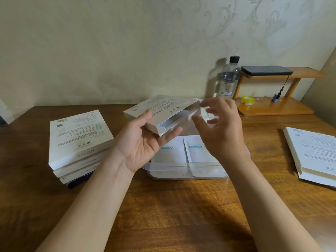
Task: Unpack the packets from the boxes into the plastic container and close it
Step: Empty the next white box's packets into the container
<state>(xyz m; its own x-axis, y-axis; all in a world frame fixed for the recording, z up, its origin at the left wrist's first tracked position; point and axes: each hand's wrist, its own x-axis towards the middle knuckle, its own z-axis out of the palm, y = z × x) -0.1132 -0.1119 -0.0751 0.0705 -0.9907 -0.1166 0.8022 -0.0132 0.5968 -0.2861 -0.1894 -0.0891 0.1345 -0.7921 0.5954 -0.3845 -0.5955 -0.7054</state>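
The left hand (143,142) is positioned at frame centre, palm up, with the thumb on the upper face and the fingers under the lower face of a flat white box (160,113); the hand grasps this box. The box is held in the air, tilted, above the far half of the plastic container (181,165), with its open end facing right. White contents are visible inside the opening. The right hand (223,130) is located just right of the open end, with its fingers spread and lightly curved. It is motion-blurred, so it cannot be determined whether the thumb and forefinger grasp the end flap or are merely beside it. The plastic container is clear and lidless and rests on the wooden table (163,206) at centre frame, directly below both hands. White packets (196,151) with blue labels lie flat inside it, two side by side on top. A stack of boxes (80,139) of the same white type rests on the table at left of frame, on top of a dark object (78,181). Further white boxes (312,151) lie at the right edge. At upper right, a two-tier wooden shelf (272,108) carries a yellow tape roll (247,100) on the lower tier and a dark flat device (267,70) on the upper tier. A clear bottle (229,79) with a black cap stands just left of the shelf.
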